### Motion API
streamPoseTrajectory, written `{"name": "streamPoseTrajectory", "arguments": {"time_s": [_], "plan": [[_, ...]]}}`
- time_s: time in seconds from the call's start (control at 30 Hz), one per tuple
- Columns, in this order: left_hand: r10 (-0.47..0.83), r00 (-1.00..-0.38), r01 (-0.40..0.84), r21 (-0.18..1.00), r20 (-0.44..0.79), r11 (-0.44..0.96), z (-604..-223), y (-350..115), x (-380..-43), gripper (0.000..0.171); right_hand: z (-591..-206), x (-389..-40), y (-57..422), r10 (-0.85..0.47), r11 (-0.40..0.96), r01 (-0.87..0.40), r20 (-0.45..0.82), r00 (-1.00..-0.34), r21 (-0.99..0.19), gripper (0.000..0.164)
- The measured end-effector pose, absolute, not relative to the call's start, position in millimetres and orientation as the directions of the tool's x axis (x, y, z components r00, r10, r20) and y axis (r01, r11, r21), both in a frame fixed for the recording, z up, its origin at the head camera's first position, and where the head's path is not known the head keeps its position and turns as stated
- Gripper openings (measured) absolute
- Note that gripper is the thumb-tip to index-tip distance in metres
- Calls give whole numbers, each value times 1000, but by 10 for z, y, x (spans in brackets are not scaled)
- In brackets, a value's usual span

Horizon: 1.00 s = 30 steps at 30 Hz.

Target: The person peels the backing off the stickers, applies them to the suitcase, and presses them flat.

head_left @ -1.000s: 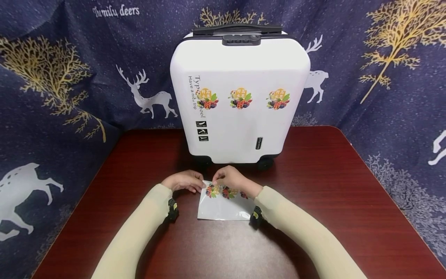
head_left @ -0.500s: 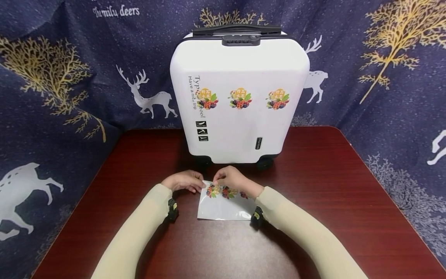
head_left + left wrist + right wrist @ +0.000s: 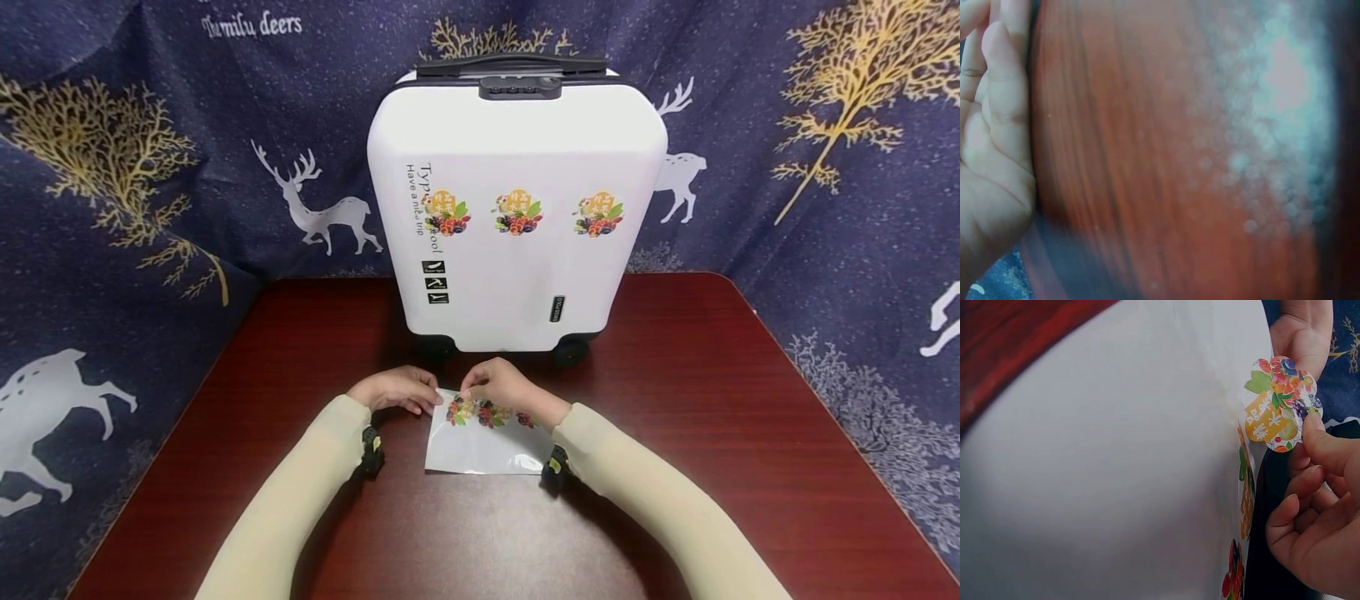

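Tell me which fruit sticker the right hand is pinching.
On the white sheet, the leftmost fruit sticker in the head view: the right hand pinches it, while the other two lie flat.

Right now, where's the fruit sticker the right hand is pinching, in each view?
Head: below centre, leftmost sticker on the white sheet.
Left wrist: not in it.
Right wrist: upper half, right of centre, at the thumb tip of the right hand.
Shared landmark: red-brown table, in all three.
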<state>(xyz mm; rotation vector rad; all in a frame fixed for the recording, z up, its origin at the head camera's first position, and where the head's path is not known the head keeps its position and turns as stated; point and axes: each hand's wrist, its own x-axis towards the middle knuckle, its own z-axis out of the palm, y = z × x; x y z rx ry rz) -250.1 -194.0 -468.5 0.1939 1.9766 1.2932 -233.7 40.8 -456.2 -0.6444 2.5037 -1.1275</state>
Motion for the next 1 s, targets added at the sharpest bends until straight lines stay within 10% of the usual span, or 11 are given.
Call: {"name": "streamPoseTrajectory", "arguments": {"time_s": [1.0], "plan": [[475, -718, -271, 833, -509, 482, -4674, -1929, -2487, 14, -4542, -2294, 457, -503, 562, -248, -88, -860, -789, 13]]}}
